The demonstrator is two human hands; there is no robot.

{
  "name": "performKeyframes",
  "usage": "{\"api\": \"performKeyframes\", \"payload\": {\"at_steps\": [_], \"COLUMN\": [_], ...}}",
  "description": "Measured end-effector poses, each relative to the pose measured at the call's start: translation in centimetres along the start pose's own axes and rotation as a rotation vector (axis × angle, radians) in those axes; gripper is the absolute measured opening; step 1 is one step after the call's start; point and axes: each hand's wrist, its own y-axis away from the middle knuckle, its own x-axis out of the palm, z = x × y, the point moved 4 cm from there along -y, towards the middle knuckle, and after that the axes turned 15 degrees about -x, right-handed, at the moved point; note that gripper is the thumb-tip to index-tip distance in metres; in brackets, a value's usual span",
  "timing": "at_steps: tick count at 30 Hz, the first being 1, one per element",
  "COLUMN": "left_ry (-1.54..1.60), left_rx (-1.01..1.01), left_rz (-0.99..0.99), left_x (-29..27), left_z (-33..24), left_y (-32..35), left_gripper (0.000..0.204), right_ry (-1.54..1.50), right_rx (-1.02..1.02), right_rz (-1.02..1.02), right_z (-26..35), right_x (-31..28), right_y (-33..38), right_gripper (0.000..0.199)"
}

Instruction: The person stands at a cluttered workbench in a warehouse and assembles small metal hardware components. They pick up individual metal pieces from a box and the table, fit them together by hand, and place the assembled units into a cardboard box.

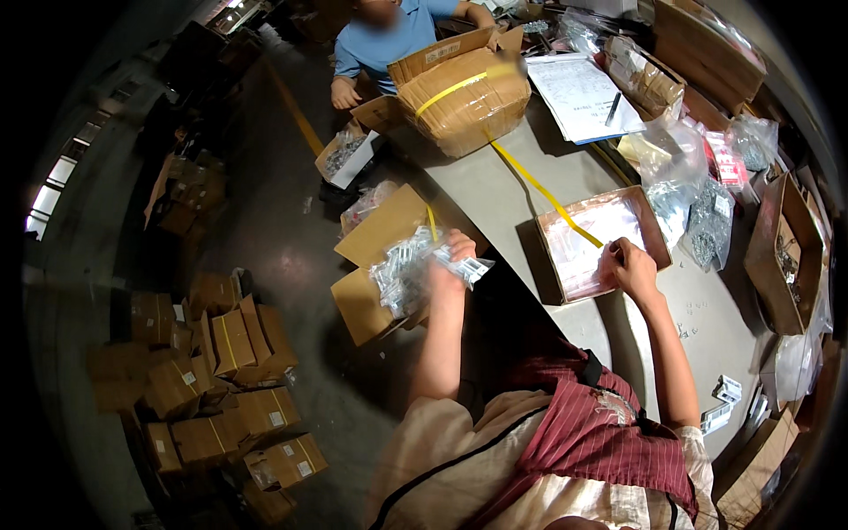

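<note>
The left hand (pixel 450 256) is closed on a clear packet of small metal parts (pixel 408 269) above the open carton (pixel 380 265) left of the table, while the right hand (pixel 632 265), fingers curled, touches the tray of clear bags (pixel 601 243), many bags still unsorted far right.

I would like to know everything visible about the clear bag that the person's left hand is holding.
The clear bag is thin, crinkled plastic, filled with many small silvery metal parts; what they are is too small to tell. A white label shows near its right end. The left hand grips it from the right and holds it in the air over an open cardboard box beside the grey table. Whether it touches the box cannot be told.
</note>
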Motion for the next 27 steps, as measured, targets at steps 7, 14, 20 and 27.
{"api": "performKeyframes", "payload": {"at_steps": [7,14,20,27], "left_ry": [-0.167,-0.264,-0.297,-0.494], "left_rx": [0.404,0.766,0.951,0.942], "left_rz": [-0.291,-0.502,-0.535,-0.311], "left_x": [-2.4,-3.3,-2.6,-6.9], "left_z": [-3.8,-8.5,-12.8,-21.7], "left_y": [-0.3,2.2,5.3,9.2], "left_gripper": [0.019,0.032,0.024,0.025], "right_ry": [-0.011,-0.857,-1.083,-1.165], "right_rx": [-0.009,0.150,0.202,0.177], "right_rz": [-0.042,-0.278,-0.407,-0.419], "right_z": [0.1,0.2,-0.2,0.6], "right_x": [-0.1,-1.3,-3.5,-3.2], "right_y": [0.1,0.1,2.6,4.2], "right_gripper": [0.019,0.009,0.009,0.008]}}
